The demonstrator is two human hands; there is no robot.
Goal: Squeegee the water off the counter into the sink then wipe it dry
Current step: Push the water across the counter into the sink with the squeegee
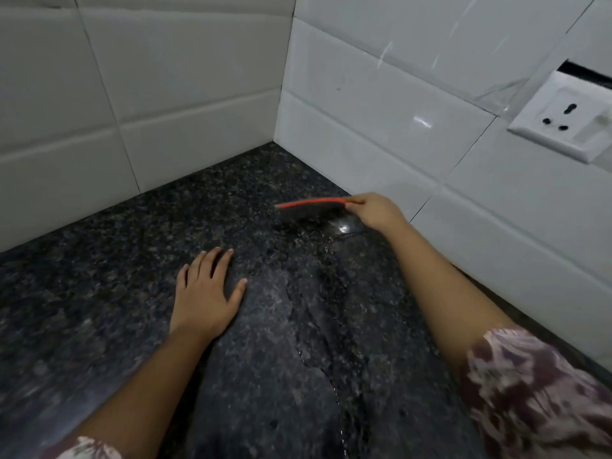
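Near the far corner of the dark table (99, 266), a red-backed squeegee (311, 210) is held by its end in the grip of the right hand (376, 213), its lower edge set on the wet stone close to the white tiled wall (381, 104). The left hand (207, 293) is laid flat on the table, its grip wide and fingers spread. Pooled water (344, 228) is seen just beside the squeegee, with a streak running toward the near edge.
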